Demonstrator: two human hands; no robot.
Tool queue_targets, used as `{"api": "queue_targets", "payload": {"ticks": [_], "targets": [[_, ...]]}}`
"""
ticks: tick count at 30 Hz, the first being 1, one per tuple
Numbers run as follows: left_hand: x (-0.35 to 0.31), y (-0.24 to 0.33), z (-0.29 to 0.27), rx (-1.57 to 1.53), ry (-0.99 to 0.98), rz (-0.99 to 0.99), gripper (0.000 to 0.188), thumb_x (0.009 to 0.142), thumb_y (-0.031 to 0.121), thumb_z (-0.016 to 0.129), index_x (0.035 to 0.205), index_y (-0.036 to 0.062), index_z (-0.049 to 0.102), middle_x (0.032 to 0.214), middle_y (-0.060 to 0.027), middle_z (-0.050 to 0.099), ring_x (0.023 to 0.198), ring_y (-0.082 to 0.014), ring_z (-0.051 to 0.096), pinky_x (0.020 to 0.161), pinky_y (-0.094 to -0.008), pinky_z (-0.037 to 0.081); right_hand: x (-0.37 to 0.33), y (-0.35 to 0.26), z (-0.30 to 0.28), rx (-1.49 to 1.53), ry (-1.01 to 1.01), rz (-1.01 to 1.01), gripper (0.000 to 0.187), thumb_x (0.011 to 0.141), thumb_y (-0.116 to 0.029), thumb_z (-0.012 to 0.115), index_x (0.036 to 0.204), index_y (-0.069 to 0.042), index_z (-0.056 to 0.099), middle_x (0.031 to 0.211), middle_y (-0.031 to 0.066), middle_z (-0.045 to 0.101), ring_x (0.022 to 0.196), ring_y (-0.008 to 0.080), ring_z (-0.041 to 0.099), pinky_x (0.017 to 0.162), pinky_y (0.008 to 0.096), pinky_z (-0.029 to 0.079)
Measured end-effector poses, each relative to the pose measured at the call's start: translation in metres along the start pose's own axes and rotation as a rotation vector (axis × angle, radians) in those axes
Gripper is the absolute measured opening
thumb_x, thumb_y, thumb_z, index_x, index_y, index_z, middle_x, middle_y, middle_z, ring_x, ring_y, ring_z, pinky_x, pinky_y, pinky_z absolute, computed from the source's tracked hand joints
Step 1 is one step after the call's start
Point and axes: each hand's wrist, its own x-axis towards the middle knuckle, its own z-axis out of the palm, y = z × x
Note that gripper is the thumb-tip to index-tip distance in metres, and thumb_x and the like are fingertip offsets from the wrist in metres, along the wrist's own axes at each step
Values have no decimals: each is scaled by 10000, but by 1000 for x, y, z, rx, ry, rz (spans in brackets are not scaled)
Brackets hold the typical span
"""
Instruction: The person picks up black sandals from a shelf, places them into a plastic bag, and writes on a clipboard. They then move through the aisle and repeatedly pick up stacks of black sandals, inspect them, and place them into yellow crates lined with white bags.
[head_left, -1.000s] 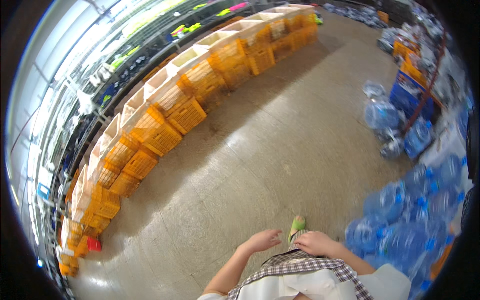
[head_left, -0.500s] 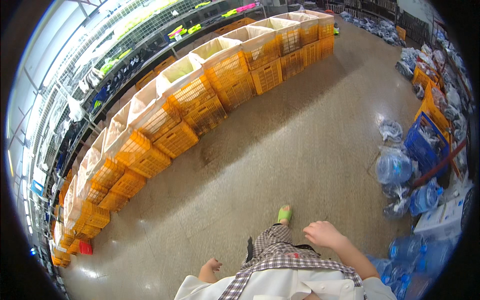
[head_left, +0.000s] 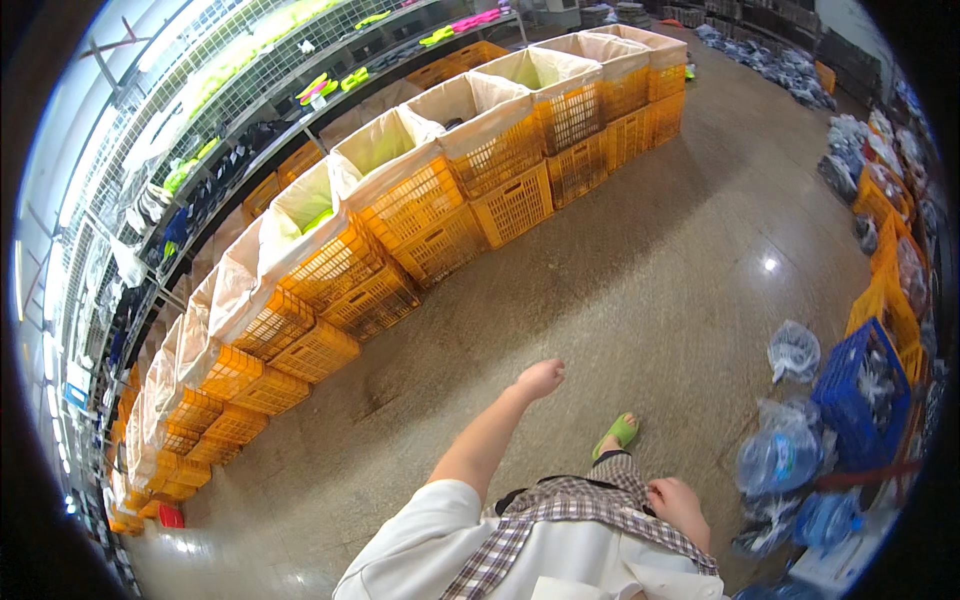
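My left hand (head_left: 541,379) is swung forward over the floor, its fingers curled in and nothing seen in them. Close to my right hip, my right hand (head_left: 678,503) hangs beside the checked apron (head_left: 575,497). Its fingers are bent inward, with their tips partly out of sight, and no object shows in it. Neither hand touches a crate. Below them, one foot in a green slipper (head_left: 619,431) is out in front on the floor.
Stacked orange crates (head_left: 405,215) with pale liners curve along the left, before a shelf rack (head_left: 340,70) of bright gloves. At right lie a blue crate (head_left: 862,390), a large clear water bottle (head_left: 777,462), and bagged goods (head_left: 765,65) farther back. Brown floor (head_left: 640,260) runs between.
My left hand has swung forward and up, while my right hand has drawn back toward my hip. The crates have come nearer, and the slippered foot appears farther right.
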Motion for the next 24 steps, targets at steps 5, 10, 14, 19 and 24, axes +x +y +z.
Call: {"api": "queue_targets", "payload": {"ticks": [5,10,14,19,24], "targets": [[148,80,-37,140,-327,97,373,839,252,549,1166,74,559,1110,-182,612,1006,-355,585,851,-410,471,145,76,-145,-107,-66,36,233,782,-192,591,970,-69,651,946,167,638,877,340,608,758,428,490],[282,53,-62,-23,-301,-159,404,827,276,571,1178,76,572,1145,-178,604,1053,-318,571,889,-399,455,315,122,-297,-133,64,-137,241,780,-210,615,980,-77,634,922,146,630,867,342,604,751,438,487],[408,-11,-73,309,-422,-240,372,804,298,577,1067,40,629,1050,-176,641,910,-309,622,779,-437,491,456,174,-386,-286,-4,-136,226,803,-227,602,978,-86,625,927,130,631,895,318,604,765,422,489],[622,23,-130,45,-490,-495,248,796,271,581,850,42,662,856,-101,644,824,-247,616,680,-392,490,592,221,-502,-199,62,20,200,811,-237,595,946,-90,618,931,107,628,899,301,605,771,412,493],[862,201,-213,126,-220,-40,311,840,265,578,1031,22,618,994,-137,654,932,-257,618,794,-355,488,681,298,-608,197,152,57,223,816,-212,589,980,-62,614,921,142,618,905,332,585,763,411,476]]}}
